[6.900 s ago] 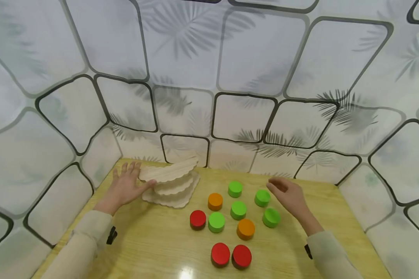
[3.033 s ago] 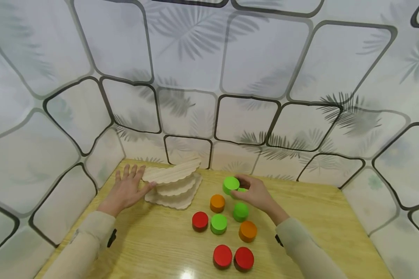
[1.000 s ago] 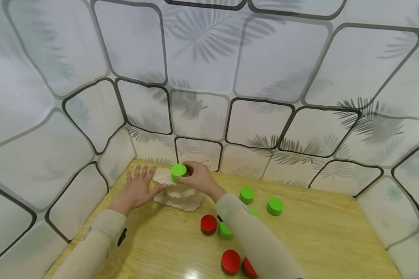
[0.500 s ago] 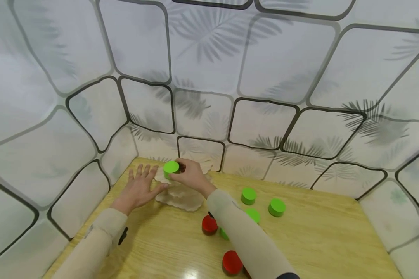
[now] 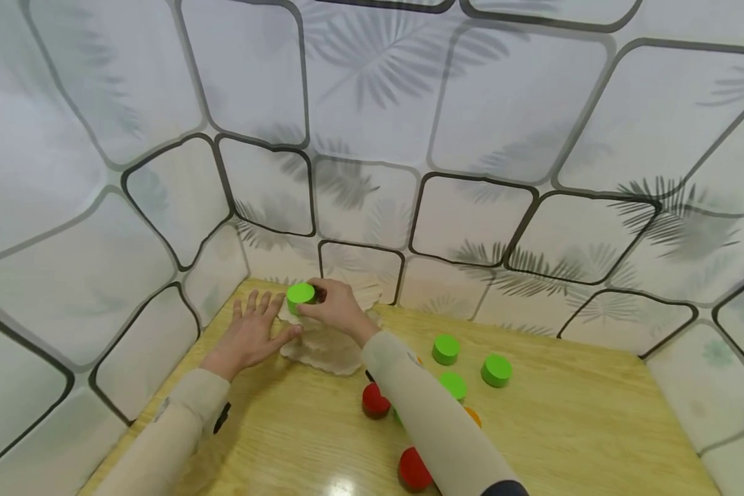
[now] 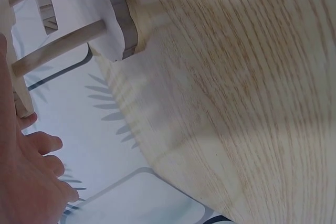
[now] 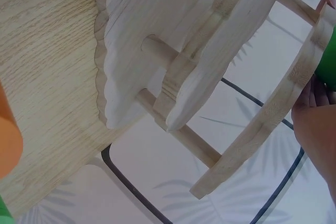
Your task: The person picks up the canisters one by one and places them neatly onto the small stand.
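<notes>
- Green disc (image 5: 300, 294) pinched in the fingers of the right hand (image 5: 337, 308), held at the top tier of the pale wooden tiered stand (image 5: 324, 348) at the far left of the tabletop (image 5: 570, 427).
- Right forearm reaches diagonally across the tabletop; wrist bent, fingers curled round the disc.
- Left hand (image 5: 255, 332) lies flat, palm down, fingers straight and spread, holding nothing; thumb touches the stand's left edge.
- Right wrist view: stand seen from below, scalloped tiers joined by dowels (image 7: 173, 129).
- Loose on the tabletop: three green discs (image 5: 446, 348), a red disc (image 5: 375, 401), another red disc (image 5: 412, 469); an orange one is mostly hidden behind the sleeve.
</notes>
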`<move>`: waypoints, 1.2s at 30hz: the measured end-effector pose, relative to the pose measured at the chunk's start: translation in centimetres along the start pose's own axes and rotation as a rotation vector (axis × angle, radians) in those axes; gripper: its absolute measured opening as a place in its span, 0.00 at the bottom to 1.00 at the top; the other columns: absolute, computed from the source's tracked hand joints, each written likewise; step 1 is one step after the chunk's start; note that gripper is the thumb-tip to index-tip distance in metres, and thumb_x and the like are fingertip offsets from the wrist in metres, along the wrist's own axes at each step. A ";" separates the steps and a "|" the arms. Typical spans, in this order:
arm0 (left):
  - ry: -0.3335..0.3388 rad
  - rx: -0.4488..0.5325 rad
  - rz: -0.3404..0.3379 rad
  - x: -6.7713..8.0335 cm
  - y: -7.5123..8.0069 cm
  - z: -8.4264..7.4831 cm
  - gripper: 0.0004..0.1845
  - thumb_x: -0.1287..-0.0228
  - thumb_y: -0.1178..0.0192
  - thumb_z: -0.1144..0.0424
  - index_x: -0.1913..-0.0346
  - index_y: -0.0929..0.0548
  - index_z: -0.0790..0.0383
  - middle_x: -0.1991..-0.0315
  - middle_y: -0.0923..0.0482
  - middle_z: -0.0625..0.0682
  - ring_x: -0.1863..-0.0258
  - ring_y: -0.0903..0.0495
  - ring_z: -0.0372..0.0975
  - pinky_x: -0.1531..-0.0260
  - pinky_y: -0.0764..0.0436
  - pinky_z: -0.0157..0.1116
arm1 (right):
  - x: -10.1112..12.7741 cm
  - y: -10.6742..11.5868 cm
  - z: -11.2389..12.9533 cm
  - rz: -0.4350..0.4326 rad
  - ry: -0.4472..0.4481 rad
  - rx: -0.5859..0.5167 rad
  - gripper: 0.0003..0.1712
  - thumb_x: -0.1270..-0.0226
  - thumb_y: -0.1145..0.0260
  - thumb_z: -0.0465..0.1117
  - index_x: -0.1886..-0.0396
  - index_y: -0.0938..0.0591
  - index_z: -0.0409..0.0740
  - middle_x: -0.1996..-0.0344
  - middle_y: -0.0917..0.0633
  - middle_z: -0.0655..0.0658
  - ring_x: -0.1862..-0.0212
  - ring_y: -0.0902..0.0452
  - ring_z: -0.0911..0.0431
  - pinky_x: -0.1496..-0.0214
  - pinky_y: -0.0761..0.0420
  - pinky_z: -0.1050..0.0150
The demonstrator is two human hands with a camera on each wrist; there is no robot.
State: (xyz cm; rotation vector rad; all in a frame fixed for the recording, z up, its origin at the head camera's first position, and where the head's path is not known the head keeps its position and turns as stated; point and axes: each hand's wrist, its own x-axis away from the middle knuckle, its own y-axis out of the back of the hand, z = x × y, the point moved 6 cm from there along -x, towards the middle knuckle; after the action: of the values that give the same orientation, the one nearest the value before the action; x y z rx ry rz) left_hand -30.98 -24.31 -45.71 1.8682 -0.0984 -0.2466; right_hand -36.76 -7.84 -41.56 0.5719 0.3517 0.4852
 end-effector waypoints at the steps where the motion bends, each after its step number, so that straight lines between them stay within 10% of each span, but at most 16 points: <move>1: 0.002 -0.001 0.004 0.0 0.0 0.0 0.50 0.23 0.51 0.30 0.16 0.45 0.68 0.19 0.47 0.76 0.18 0.56 0.72 0.25 0.57 0.76 | 0.0 0.0 0.1 0.005 -0.002 -0.001 0.22 0.32 0.24 0.45 0.41 0.14 0.46 0.52 0.10 0.47 0.58 0.18 0.61 0.53 0.17 0.69; 21: -0.002 -0.019 0.032 -0.3 -0.3 -0.3 0.51 0.22 0.54 0.30 0.17 0.44 0.71 0.19 0.47 0.76 0.18 0.56 0.72 0.25 0.57 0.76 | 0.0 -0.2 -0.2 0.000 -0.022 -0.003 0.28 0.33 0.22 0.48 0.35 0.15 0.47 0.47 0.10 0.46 0.55 0.15 0.57 0.53 0.15 0.67; 28: 0.000 -0.025 0.026 -0.3 -0.3 -0.3 0.52 0.23 0.53 0.29 0.17 0.43 0.71 0.19 0.47 0.76 0.18 0.56 0.72 0.25 0.56 0.75 | 0.7 0.6 -0.5 0.030 -0.077 0.002 0.43 0.31 0.25 0.55 0.21 0.28 0.47 0.29 0.20 0.42 0.39 0.16 0.49 0.42 0.13 0.56; 36: 0.005 -0.042 0.008 -0.3 0.0 0.0 0.52 0.24 0.52 0.29 0.18 0.43 0.71 0.20 0.46 0.76 0.18 0.54 0.72 0.24 0.54 0.74 | 1.7 2.4 -1.5 -0.059 -0.063 -0.002 0.25 0.25 0.33 0.48 0.33 0.17 0.43 0.39 0.13 0.42 0.42 0.15 0.48 0.40 0.14 0.54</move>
State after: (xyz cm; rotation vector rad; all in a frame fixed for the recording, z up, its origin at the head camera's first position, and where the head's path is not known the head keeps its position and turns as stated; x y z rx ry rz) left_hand -31.23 -24.22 -45.69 1.8267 -0.0966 -0.2368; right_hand -36.80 -4.48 -41.61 0.5719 0.3077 0.4095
